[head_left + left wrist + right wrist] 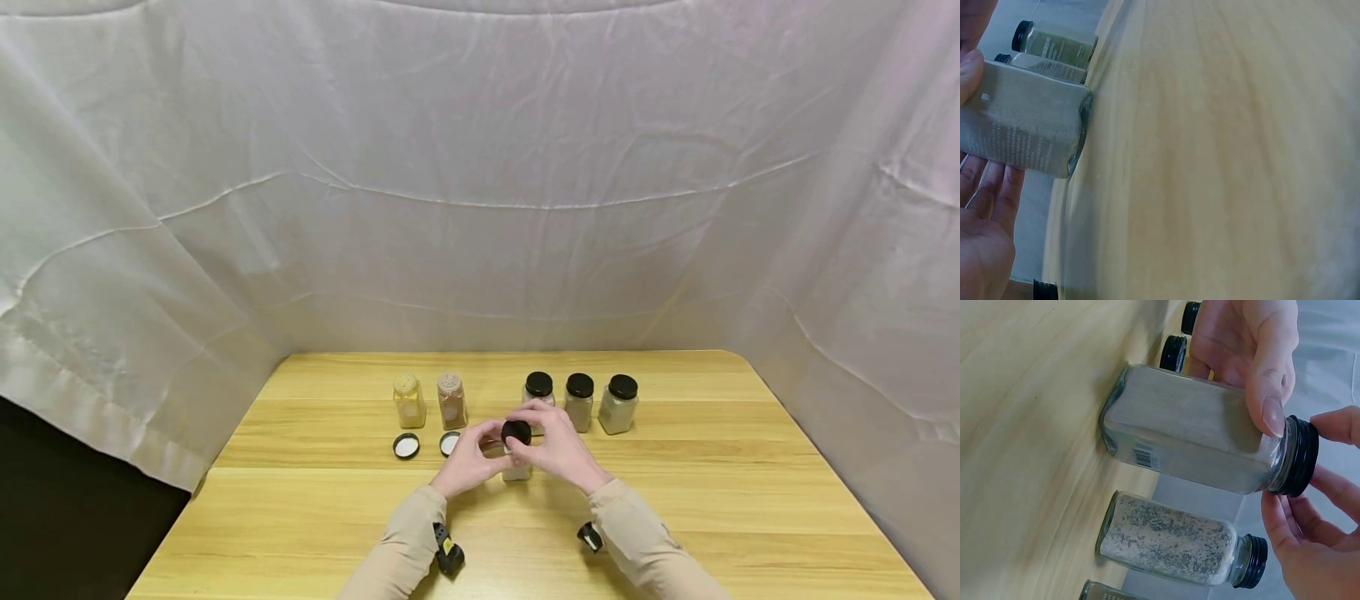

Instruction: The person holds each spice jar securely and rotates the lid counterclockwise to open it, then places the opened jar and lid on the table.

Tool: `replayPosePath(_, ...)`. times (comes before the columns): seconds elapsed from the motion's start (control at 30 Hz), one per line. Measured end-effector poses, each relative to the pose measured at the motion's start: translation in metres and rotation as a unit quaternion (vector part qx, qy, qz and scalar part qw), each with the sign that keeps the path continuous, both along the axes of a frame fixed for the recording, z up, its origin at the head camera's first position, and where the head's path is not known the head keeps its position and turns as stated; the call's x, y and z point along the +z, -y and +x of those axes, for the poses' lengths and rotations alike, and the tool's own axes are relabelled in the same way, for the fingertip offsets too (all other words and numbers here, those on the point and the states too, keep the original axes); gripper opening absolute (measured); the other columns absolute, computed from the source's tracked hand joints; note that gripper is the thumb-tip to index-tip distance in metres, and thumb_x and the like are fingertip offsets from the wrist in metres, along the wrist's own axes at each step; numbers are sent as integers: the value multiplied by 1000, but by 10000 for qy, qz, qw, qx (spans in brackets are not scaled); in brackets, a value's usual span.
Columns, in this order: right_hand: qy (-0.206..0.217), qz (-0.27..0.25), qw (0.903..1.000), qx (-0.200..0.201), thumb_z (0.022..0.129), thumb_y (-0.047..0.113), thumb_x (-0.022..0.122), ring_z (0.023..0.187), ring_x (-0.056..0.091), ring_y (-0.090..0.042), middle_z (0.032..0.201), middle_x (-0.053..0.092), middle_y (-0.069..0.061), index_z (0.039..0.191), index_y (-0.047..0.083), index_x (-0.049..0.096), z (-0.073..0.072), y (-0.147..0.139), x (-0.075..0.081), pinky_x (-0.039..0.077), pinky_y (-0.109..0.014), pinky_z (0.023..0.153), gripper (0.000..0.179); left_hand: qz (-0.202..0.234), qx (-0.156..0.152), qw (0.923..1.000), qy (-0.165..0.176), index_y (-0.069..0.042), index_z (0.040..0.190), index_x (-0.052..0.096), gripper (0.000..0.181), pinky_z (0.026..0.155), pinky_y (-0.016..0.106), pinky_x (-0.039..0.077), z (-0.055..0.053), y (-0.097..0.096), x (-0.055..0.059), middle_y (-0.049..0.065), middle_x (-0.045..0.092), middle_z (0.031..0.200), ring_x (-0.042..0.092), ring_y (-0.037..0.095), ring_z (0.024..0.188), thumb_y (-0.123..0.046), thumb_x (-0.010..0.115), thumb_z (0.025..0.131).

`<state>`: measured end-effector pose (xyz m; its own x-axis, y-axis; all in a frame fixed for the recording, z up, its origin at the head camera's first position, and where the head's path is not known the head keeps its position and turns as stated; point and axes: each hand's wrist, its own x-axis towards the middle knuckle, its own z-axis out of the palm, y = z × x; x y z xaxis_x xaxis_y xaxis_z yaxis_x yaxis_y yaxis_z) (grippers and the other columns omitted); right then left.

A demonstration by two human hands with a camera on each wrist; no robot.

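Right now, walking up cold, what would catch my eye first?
Probably the left hand gripping a jar mid-picture, while the right hand pinches its black lid. Next, three capped jars stand behind it, to the right. At the left, two shakers stand lidless, with two loose lids lying in front.

From my remote post I see a smooth, glossy jar (pixel 1179 428) of what looks like clear glass, its ridged lid (pixel 1302 456) shiny black plastic or metal, I cannot tell which; a wood-grained tabletop (pixel 712 500) with a soft sheen; a satiny, creased cloth curtain (pixel 480 267); and a matt fabric sleeve (pixel 637 529).
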<state>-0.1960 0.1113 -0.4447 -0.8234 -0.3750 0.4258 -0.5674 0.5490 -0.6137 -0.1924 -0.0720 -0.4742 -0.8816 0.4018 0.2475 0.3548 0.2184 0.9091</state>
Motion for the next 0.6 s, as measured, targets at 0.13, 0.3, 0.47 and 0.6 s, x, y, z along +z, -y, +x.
replayPosePath(0.13,-1,30,9999,163,84,10,76,105,67,-28,114,70,-9,113,4,75,0,-1,0,59,-46,89,30,50,-1,9999,131,5,124,62,41,104,41,55,-8,0,-13,23,70,113,67,40,112,-2,76,86)
replayPosePath(0.3,-143,-74,9999,16,84,15,77,101,68,-27,112,70,-9,113,3,74,-1,-1,-3,60,-44,87,32,-15,90,9999,112,-1,123,64,40,103,37,56,-18,-1,-30,17,72,113,68,33,112,-5,79,85)
replayPosePath(0.47,-332,-149,9982,-470,82,29,84,85,66,-19,100,69,-4,107,5,77,-1,0,-6,57,-32,74,35,-77,81,9996,247,-10,120,67,40,105,39,55,-20,0,-32,8,72,118,67,25,116,-16,82,84)
replayPosePath(0.6,-473,-143,9973,-539,79,30,86,79,62,-17,94,68,-3,102,5,78,-1,0,-7,50,-24,67,35,-123,80,9997,207,-10,121,67,41,105,39,55,-19,1,-31,7,71,120,67,26,117,-20,83,84)
